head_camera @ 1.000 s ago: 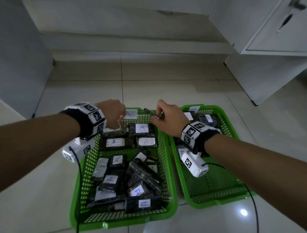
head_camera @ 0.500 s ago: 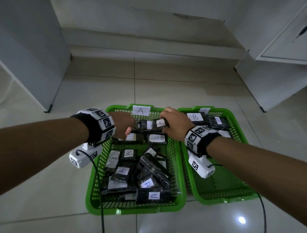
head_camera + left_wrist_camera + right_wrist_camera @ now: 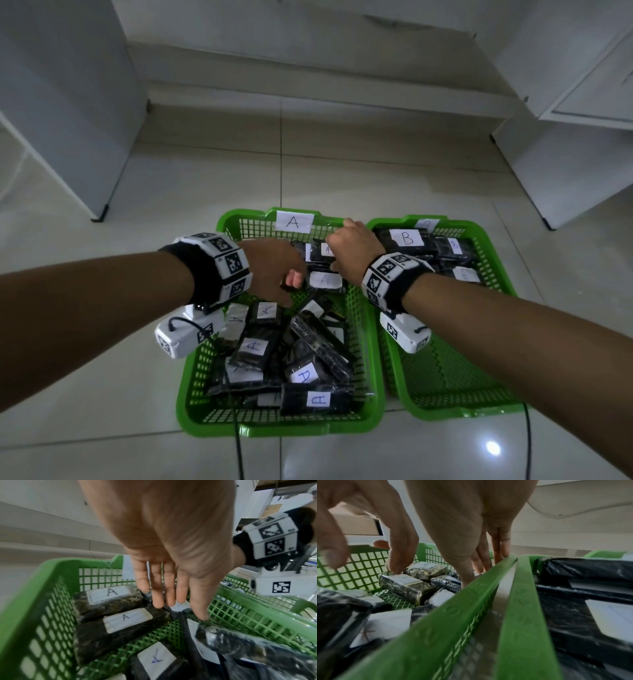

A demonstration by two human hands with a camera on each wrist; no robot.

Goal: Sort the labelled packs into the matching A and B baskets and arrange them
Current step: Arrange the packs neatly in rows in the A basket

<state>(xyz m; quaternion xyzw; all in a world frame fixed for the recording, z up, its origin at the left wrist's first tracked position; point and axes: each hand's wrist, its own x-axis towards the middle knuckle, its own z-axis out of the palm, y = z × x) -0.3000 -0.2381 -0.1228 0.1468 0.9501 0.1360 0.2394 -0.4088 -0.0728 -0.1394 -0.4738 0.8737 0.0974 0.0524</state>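
Observation:
Two green baskets sit side by side on the floor. Basket A (image 3: 274,428) is on the left and basket B (image 3: 455,413) on the right. Black packs with white A labels lie in basket A. A neat row runs along its back (image 3: 120,619), and a loose heap (image 3: 301,375) fills the front. Packs marked B (image 3: 407,237) lie at the back of basket B. My left hand (image 3: 181,596) points down with straight fingers touching a pack in the back rows. My right hand (image 3: 349,246) reaches straight-fingered onto the right end of a back-row A pack (image 3: 322,251). Its fingertips (image 3: 481,563) dip behind the rim.
The front half of basket B (image 3: 442,370) shows bare mesh. White cabinets stand at the left (image 3: 68,102) and right (image 3: 565,154) on the tiled floor. A black cable (image 3: 239,455) trails from the wrist camera over basket A's front rim.
My right hand brought an A pack down from the air into basket A's back row. My left hand shifted right and down onto the neighbouring packs. The head camera tilted.

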